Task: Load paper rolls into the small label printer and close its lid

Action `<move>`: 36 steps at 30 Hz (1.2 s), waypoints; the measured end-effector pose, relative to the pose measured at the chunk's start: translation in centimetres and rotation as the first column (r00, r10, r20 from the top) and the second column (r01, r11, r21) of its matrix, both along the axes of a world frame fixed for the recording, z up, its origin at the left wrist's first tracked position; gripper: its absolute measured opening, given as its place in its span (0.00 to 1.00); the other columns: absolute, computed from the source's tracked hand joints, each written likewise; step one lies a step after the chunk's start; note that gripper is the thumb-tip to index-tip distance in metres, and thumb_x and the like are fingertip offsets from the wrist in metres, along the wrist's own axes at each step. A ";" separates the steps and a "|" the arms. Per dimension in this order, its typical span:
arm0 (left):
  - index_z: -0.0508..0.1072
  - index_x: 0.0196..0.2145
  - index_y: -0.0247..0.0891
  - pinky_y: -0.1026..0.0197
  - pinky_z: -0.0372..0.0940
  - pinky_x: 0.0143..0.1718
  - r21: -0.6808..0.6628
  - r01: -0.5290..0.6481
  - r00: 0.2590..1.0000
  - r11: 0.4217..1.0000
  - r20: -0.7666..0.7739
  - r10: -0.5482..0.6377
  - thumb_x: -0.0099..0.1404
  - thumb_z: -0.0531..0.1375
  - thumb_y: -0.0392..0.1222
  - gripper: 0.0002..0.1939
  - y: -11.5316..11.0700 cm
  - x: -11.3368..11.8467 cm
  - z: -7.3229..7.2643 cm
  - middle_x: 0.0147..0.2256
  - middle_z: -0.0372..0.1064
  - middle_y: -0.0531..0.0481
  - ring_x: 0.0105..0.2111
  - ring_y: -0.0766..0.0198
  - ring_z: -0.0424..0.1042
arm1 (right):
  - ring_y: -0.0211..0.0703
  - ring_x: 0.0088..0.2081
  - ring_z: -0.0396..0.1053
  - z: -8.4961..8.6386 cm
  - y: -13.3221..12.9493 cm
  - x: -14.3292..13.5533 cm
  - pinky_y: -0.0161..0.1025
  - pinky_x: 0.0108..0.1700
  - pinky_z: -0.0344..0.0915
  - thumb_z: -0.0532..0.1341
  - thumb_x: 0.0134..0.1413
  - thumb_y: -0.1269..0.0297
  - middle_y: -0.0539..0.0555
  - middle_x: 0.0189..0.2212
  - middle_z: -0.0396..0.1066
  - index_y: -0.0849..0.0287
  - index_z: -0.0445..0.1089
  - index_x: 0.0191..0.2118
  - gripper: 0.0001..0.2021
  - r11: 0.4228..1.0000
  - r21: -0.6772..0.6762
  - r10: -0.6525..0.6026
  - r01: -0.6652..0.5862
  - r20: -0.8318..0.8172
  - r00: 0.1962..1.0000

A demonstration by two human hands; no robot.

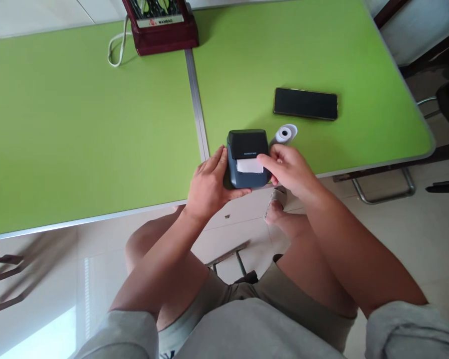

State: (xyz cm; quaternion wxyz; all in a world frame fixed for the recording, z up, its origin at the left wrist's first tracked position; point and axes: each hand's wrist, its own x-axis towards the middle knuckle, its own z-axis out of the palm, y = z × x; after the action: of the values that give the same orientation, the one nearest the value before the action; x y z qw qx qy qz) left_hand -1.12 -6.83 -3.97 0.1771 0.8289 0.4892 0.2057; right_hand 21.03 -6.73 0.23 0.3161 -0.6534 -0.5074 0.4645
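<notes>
A small dark blue and black portable printer (247, 143) sits at the table's front edge, with a short strip of white paper (250, 165) sticking out of its slot. My left hand (211, 182) grips the printer's left side, its thumb along the front. At the right side, the fingers of my right hand (288, 167) are curled against the printer, and the thumb lies over its top by the right end of the paper strip. Just behind my right hand, a white paper roll (284, 133) lies with its loose end partly unwound.
A black smartphone (306, 103) lies beyond the roll on the green table (97, 124). At the back stands a dark red appliance (166, 37) with a white cord (120, 47). A metal strip (196, 99) crosses the tabletop. My legs are below the front edge.
</notes>
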 end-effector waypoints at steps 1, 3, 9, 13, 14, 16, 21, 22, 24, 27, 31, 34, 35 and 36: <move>0.58 0.73 0.33 0.42 0.65 0.68 -0.005 -0.003 1.000 1.000 -0.007 0.002 0.65 0.59 0.77 0.55 0.0 0.0 0.0 0.72 0.59 0.30 0.69 0.40 0.66 | 0.33 0.14 0.58 0.1 0.1 -0.1 0.34 0.18 0.55 0.69 0.53 0.57 0.41 0.13 0.58 0.51 0.53 0.24 0.22 0.999 0.037 -0.022 0.022 0.014 1.000; 0.57 0.73 0.30 0.42 0.65 0.68 -0.013 -0.005 1.000 1.000 -0.026 0.005 0.65 0.56 0.79 0.56 -0.1 0.1 0.0 0.72 0.57 0.28 0.70 0.40 0.65 | 0.33 0.15 0.58 0.3 0.3 -0.3 0.34 0.18 0.54 0.70 0.52 0.60 0.41 0.14 0.60 0.51 0.54 0.26 0.20 0.982 0.176 -0.070 0.063 0.035 0.997; 0.54 0.73 0.19 0.41 0.62 0.69 -0.012 -0.021 0.996 1.000 -0.086 0.020 0.63 0.52 0.83 0.64 -0.1 0.4 -0.2 0.72 0.54 0.20 0.71 0.37 0.62 | 0.41 0.29 0.75 1.2 1.7 -0.9 0.36 0.26 0.62 0.64 0.64 0.53 0.46 0.23 0.69 0.51 0.63 0.34 0.12 0.865 0.492 -0.140 0.097 0.051 0.989; 0.55 0.73 0.22 0.42 0.62 0.69 -0.005 -0.002 0.996 1.000 -0.093 0.002 0.65 0.51 0.82 0.61 -0.2 0.4 -0.2 0.72 0.56 0.23 0.70 0.38 0.63 | 0.42 0.31 0.75 2.3 2.4 -1.2 0.42 0.36 0.68 0.64 0.63 0.61 0.49 0.32 0.77 0.52 0.70 0.35 0.05 0.870 0.484 -0.113 -0.093 0.378 0.919; 0.55 0.73 0.23 0.43 0.62 0.69 -0.001 0.006 0.996 1.000 -0.090 -0.006 0.66 0.51 0.81 0.60 -0.2 0.3 -0.2 0.71 0.57 0.24 0.70 0.39 0.63 | 0.43 0.31 0.75 2.6 2.5 -1.4 0.43 0.39 0.69 0.64 0.62 0.64 0.50 0.34 0.79 0.52 0.72 0.36 0.02 0.885 0.439 -0.086 -0.158 0.486 0.870; 0.56 0.73 0.24 0.44 0.62 0.69 0.010 0.011 0.996 1.000 -0.083 -0.010 0.67 0.51 0.80 0.58 -0.2 0.3 -0.2 0.71 0.58 0.25 0.70 0.40 0.63 | 0.46 0.34 0.76 3.3 2.8 -1.8 0.45 0.41 0.68 0.63 0.61 0.67 0.51 0.37 0.81 0.52 0.76 0.37 0.04 0.916 0.301 -0.004 -0.266 0.669 0.743; 0.55 0.73 0.26 0.42 0.62 0.69 0.009 0.015 0.997 1.000 -0.080 -0.015 0.67 0.55 0.78 0.56 -0.3 0.3 -0.2 0.71 0.58 0.25 0.70 0.39 0.63 | 0.52 0.38 0.77 4.3 3.9 -2.4 0.44 0.37 0.64 0.63 0.59 0.68 0.53 0.37 0.82 0.48 0.80 0.45 0.12 0.916 0.010 0.218 -0.401 0.827 0.518; 0.55 0.73 0.27 0.42 0.62 0.69 0.005 0.017 0.996 1.000 -0.083 -0.017 0.66 0.56 0.77 0.56 -0.3 0.3 -0.2 0.71 0.58 0.25 0.70 0.38 0.63 | 0.52 0.38 0.77 4.3 4.1 -2.3 0.44 0.37 0.64 0.64 0.58 0.69 0.52 0.38 0.83 0.48 0.80 0.47 0.13 0.906 -0.010 0.248 -0.423 0.823 0.512; 0.56 0.73 0.25 0.42 0.61 0.69 0.002 0.023 0.996 1.000 -0.088 -0.023 0.65 0.58 0.77 0.57 -0.3 0.3 -0.1 0.71 0.58 0.24 0.70 0.38 0.63 | 0.52 0.39 0.77 3.8 4.8 -2.0 0.43 0.37 0.64 0.67 0.54 0.70 0.51 0.39 0.83 0.47 0.80 0.48 0.16 0.892 0.002 0.274 -0.453 0.793 0.544; 0.57 0.72 0.24 0.42 0.61 0.69 -0.001 0.027 0.996 1.000 -0.083 -0.027 0.66 0.58 0.77 0.57 -0.4 0.3 0.1 0.71 0.58 0.23 0.70 0.38 0.64 | 0.52 0.39 0.77 3.0 5.4 -1.3 0.44 0.39 0.66 0.72 0.46 0.73 0.49 0.34 0.81 0.47 0.81 0.42 0.17 0.885 0.096 0.269 -0.456 0.694 0.668; 0.57 0.73 0.29 0.40 0.61 0.69 -0.010 0.031 0.997 0.999 -0.064 -0.031 0.66 0.57 0.78 0.55 -0.4 0.4 0.1 0.71 0.59 0.27 0.70 0.38 0.63 | 0.53 0.43 0.77 4.0 4.8 -0.4 0.48 0.44 0.71 0.73 0.43 0.72 0.49 0.36 0.82 0.48 0.80 0.42 0.17 0.890 0.184 0.262 -0.417 0.542 0.799; 0.57 0.73 0.29 0.40 0.61 0.69 -0.016 0.025 0.998 1.000 -0.061 -0.026 0.63 0.58 0.79 0.58 -0.3 0.4 0.2 0.71 0.59 0.26 0.70 0.37 0.63 | 0.48 0.42 0.76 5.7 3.8 1.1 0.42 0.34 0.68 0.71 0.45 0.65 0.52 0.46 0.81 0.50 0.78 0.48 0.20 0.904 0.305 0.212 -0.300 0.288 0.934; 0.57 0.73 0.28 0.41 0.61 0.70 -0.020 0.024 0.998 1.000 -0.063 -0.026 0.62 0.59 0.79 0.59 -0.3 0.4 0.2 0.71 0.59 0.25 0.70 0.37 0.63 | 0.43 0.36 0.74 5.9 3.6 1.8 0.40 0.27 0.62 0.70 0.46 0.62 0.53 0.46 0.80 0.50 0.77 0.48 0.20 0.911 0.363 0.158 -0.196 0.131 0.979; 0.57 0.73 0.26 0.41 0.61 0.70 -0.022 0.025 0.998 0.999 -0.066 -0.026 0.61 0.59 0.80 0.61 -0.2 0.4 0.2 0.71 0.59 0.24 0.70 0.36 0.63 | 0.39 0.30 0.70 5.9 3.4 2.6 0.39 0.23 0.55 0.67 0.47 0.58 0.53 0.45 0.79 0.51 0.76 0.48 0.19 0.916 0.396 0.091 -0.069 -0.038 0.995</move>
State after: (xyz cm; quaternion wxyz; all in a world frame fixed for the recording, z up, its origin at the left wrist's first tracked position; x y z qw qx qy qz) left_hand -0.71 -7.07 -3.75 0.1724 0.8394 0.4864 0.1707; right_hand 23.65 -3.30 6.13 0.4359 -0.5419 -0.6077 0.3835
